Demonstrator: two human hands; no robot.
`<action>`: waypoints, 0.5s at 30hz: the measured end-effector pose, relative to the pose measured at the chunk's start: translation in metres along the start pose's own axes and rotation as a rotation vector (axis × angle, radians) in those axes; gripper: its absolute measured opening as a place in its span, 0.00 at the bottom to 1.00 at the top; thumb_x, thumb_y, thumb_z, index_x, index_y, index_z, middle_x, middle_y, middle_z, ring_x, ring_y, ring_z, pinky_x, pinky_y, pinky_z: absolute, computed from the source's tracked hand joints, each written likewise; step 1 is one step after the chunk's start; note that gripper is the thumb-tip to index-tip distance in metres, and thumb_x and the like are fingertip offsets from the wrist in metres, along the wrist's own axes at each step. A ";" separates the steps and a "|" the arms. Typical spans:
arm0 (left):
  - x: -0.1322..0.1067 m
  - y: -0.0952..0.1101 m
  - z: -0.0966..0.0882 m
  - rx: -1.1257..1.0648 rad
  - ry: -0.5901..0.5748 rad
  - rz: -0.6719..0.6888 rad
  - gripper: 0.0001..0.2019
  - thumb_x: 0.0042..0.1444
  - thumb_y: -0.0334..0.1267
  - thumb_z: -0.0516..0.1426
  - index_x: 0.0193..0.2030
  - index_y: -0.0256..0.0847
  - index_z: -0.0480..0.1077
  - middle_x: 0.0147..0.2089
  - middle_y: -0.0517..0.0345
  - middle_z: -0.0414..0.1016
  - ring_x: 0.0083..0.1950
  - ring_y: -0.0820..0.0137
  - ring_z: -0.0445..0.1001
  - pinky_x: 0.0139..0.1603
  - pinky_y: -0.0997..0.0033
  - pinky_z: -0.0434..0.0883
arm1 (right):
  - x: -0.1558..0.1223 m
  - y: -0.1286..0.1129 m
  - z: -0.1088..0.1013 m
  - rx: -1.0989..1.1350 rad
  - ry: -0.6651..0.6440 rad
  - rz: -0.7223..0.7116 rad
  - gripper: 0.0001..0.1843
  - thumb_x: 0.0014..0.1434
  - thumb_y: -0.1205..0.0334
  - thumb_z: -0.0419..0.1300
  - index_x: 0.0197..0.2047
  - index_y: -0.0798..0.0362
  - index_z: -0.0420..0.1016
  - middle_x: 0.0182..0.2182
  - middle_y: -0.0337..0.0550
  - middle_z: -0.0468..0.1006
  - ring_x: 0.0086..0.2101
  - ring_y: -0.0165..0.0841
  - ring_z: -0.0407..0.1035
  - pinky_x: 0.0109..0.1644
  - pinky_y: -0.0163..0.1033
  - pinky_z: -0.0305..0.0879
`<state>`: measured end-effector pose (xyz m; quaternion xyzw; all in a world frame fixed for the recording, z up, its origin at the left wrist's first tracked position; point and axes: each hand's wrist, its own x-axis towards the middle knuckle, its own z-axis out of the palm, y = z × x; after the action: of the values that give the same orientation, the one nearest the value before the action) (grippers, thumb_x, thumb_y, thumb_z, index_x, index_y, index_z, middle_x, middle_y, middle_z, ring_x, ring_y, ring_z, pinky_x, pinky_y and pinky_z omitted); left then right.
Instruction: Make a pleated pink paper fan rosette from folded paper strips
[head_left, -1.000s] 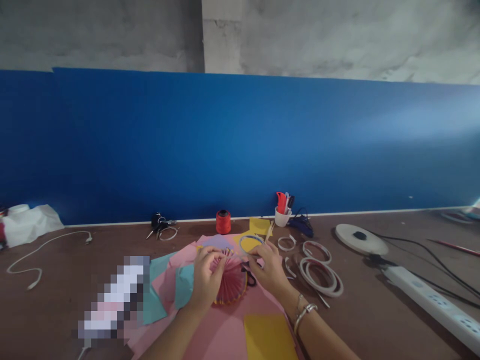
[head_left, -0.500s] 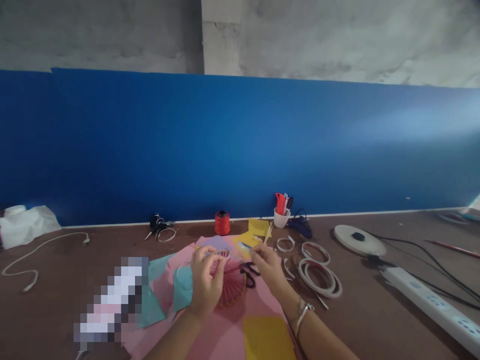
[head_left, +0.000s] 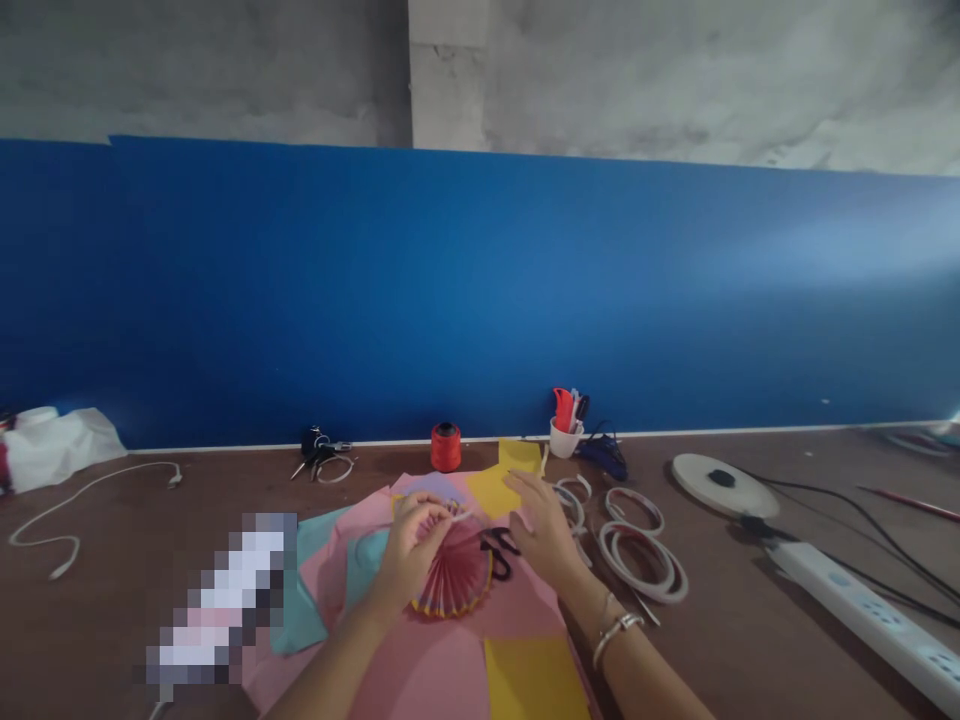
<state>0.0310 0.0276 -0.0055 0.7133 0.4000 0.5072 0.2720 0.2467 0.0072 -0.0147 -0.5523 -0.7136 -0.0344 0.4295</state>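
My left hand [head_left: 412, 545] pinches a short, thin white strip [head_left: 460, 517] between thumb and fingertips. Just below it a pleated pink paper fan [head_left: 454, 575] with a yellow edge lies spread on the pink paper [head_left: 442, 670]; my fingers cover part of its top. My right hand [head_left: 541, 522] hovers over the yellow paper [head_left: 487, 490], fingers apart and nothing visible in them. Between my hands, black-handled scissors [head_left: 498, 560] rest beside the fan, their blades hidden from sight.
A red thread spool [head_left: 445, 448] and a white cup [head_left: 565, 437] of pens stand along the blue partition [head_left: 480, 300]. White coils [head_left: 645, 560] lie to the right, near a power strip [head_left: 862, 610]. Teal paper [head_left: 300, 610] sticks out on the left.
My right hand, pinching a small whitish piece before, has opened and shows nothing in its fingers. The left hand has shifted slightly, and more of the fan's lower edge shows.
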 end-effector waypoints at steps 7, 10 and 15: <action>-0.004 0.004 0.003 0.032 -0.139 0.033 0.08 0.55 0.40 0.56 0.30 0.43 0.75 0.43 0.52 0.71 0.50 0.62 0.69 0.54 0.59 0.65 | 0.000 -0.042 0.005 0.190 -0.079 -0.086 0.05 0.56 0.68 0.56 0.32 0.51 0.72 0.31 0.43 0.77 0.37 0.36 0.69 0.44 0.42 0.60; -0.003 -0.005 0.003 0.023 -0.034 -0.014 0.10 0.55 0.38 0.55 0.42 0.45 0.74 0.48 0.52 0.71 0.51 0.64 0.70 0.54 0.61 0.66 | 0.001 -0.037 0.002 0.093 -0.072 -0.036 0.08 0.57 0.69 0.54 0.27 0.52 0.69 0.26 0.40 0.75 0.33 0.35 0.68 0.42 0.41 0.57; 0.000 -0.019 -0.002 0.133 0.203 -0.071 0.19 0.52 0.31 0.52 0.52 0.42 0.67 0.50 0.50 0.72 0.50 0.64 0.70 0.52 0.59 0.67 | 0.001 -0.021 0.000 -0.036 -0.053 0.067 0.06 0.58 0.67 0.52 0.34 0.51 0.69 0.33 0.43 0.77 0.38 0.39 0.68 0.44 0.43 0.55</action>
<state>0.0237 0.0377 -0.0196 0.6599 0.4834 0.5393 0.1999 0.2291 -0.0003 -0.0052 -0.5843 -0.7051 -0.0182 0.4015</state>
